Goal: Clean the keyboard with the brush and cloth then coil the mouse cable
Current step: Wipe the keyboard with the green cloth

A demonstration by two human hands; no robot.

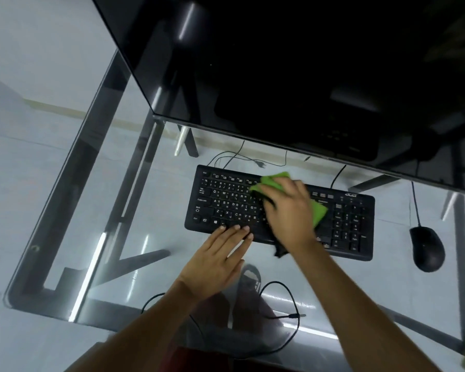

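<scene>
On the glass-topped table (73, 210) with its dark metal frame, the flat black keyboard with white key legends (279, 213) lies near the middle, under the lower edge of the large dark monitor screen (306, 76). The middle keys are hidden beneath the right hand (287, 210) and the green cloth (273, 181). A dark strip hanging below the right wrist is blurred, and it cannot be identified. A green blur at the table's near right corner is cut off and unreadable.

The right hand lies palm-down on the green cloth, fingers spread over it and pressing it onto the keyboard; motion blur softens its outline. The left hand (218, 261) lies flat with straight fingers together, fingertips resting on the keyboard's near edge at the bottom key row.

The black oval computer mouse (427, 248) sits on the table just beside the keyboard's right end, apart from both hands. Its thin black cable (415, 202) runs away toward the monitor.
</scene>
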